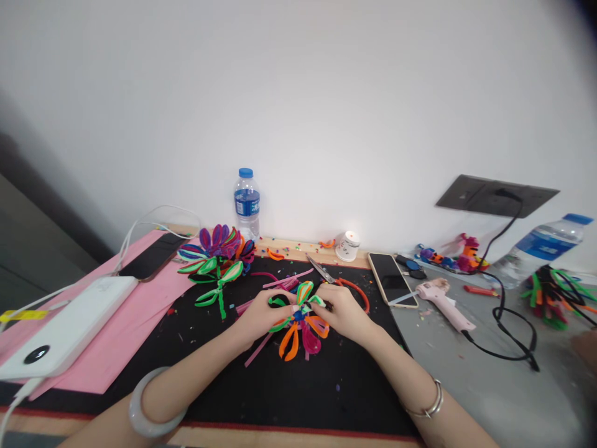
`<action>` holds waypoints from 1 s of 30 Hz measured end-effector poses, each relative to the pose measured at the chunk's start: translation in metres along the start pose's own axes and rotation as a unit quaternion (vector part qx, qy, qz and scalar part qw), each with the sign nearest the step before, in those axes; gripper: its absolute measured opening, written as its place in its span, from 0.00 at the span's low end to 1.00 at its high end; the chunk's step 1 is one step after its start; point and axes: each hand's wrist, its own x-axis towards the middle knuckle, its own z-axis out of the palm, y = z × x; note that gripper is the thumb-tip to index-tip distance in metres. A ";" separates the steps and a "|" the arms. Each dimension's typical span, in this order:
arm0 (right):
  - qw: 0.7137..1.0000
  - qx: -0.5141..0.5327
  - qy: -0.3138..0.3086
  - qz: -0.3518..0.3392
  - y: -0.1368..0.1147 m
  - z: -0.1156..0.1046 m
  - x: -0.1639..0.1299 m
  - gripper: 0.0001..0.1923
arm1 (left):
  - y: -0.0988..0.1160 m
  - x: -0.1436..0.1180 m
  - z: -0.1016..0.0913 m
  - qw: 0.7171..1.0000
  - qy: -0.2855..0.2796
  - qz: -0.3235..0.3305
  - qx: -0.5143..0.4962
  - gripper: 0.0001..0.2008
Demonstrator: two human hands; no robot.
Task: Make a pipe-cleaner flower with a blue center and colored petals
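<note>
Between my two hands is a pipe-cleaner flower [298, 317] with orange, magenta, green and white looped petals around a blue middle. My left hand [265, 314] pinches its left side by the green petals. On the other side, my right hand [342, 311] grips a green and white petal, its fingertips partly hidden. Loose pink pipe cleaners [256, 358] lie under and behind the flower. Scissors [321, 269] with orange handles rest just behind my right hand. A finished-looking pipe-cleaner flower [219, 261] with purple and green petals lies to the left.
A black mat [280, 404] covers the work area. Left are pink paper [140, 336], a white power bank [69, 323] and a phone [153, 255]. Rightward lie another phone [392, 280], a pink glue gun [445, 305] with its cord, and a paper cup [347, 246]. Water bottles [247, 202] stand behind.
</note>
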 end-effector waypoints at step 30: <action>1.000 0.014 -0.001 -0.001 0.002 0.001 0.000 0.13 | -0.012 0.004 0.002 1.000 0.007 -0.004 -0.017 0.12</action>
